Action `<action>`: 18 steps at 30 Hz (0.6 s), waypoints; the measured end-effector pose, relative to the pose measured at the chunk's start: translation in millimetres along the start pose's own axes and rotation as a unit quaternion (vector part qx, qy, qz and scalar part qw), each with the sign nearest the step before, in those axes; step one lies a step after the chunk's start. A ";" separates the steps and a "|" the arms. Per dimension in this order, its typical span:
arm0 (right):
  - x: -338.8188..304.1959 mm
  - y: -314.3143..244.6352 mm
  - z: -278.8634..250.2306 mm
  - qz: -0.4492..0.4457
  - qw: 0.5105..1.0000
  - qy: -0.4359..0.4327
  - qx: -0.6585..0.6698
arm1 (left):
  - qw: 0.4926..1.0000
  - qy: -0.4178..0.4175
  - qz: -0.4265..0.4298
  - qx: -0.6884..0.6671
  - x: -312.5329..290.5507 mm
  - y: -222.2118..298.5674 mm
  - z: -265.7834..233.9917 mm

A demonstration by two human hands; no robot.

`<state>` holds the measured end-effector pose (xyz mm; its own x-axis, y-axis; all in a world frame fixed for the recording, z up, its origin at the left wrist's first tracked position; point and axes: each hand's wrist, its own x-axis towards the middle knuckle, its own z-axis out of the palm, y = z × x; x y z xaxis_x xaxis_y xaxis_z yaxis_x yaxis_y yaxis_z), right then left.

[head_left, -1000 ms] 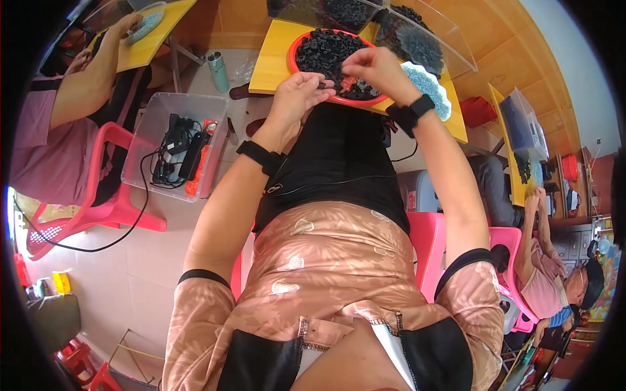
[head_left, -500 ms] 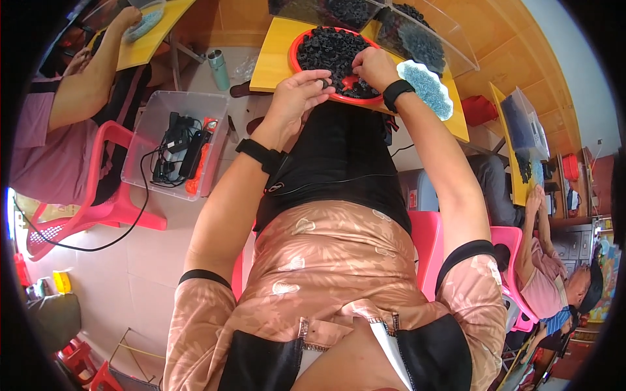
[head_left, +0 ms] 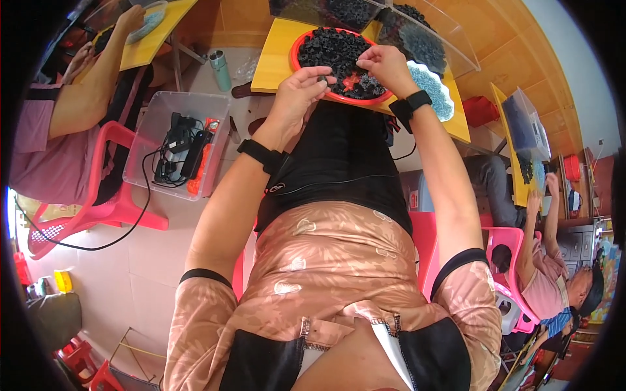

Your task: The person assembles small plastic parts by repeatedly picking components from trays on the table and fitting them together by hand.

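Observation:
A round red tray heaped with small black parts sits on the yellow table. Part of the tray's red bottom shows near its front edge, beside some greyish pieces. My left hand is at the tray's front left edge, a small black part pinched between thumb and fingers. Above the tray's right side, my right hand has its thumb and fingertips pressed together; anything between them is too small to make out. A white scalloped dish of pale blue bits lies right of the tray.
Clear bins of black parts stand behind the tray on the yellow table. On the floor at left are a plastic box with cables and a green bottle. Other people work at tables left and right.
My right hand has lifted off the parts and shifted slightly right, uncovering greyish pieces in the tray. My left hand stays nearly in place, still pinching the black part.

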<state>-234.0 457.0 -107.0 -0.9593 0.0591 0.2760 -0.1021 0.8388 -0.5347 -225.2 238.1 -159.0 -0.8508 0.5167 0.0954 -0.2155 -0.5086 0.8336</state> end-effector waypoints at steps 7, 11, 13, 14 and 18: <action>-40.1 -43.2 2.1 0.040 0.969 0.016 0.243 | 0.999 -0.019 -0.023 0.015 -1.5 3.1 0.4; -62.0 -49.5 13.9 0.046 0.948 0.041 0.311 | 0.999 -0.024 -0.029 0.015 -2.1 3.3 4.0; -66.0 -49.8 17.0 0.033 0.954 0.044 0.294 | 1.000 -0.001 -0.017 0.006 -2.8 3.3 6.3; -68.3 -52.4 16.8 0.022 0.955 0.056 0.292 | 1.000 -0.002 -0.018 0.006 -2.6 3.0 5.8; -72.3 -57.3 15.2 -0.008 0.947 0.088 0.309 | 0.999 -0.011 -0.027 0.017 -1.8 3.7 6.3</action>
<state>-162.7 396.5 -108.5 -0.9034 0.1836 0.3874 -0.3029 0.3660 -0.8799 -221.4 239.5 -152.7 -0.8277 0.5578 0.0610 -0.2438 -0.4554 0.8563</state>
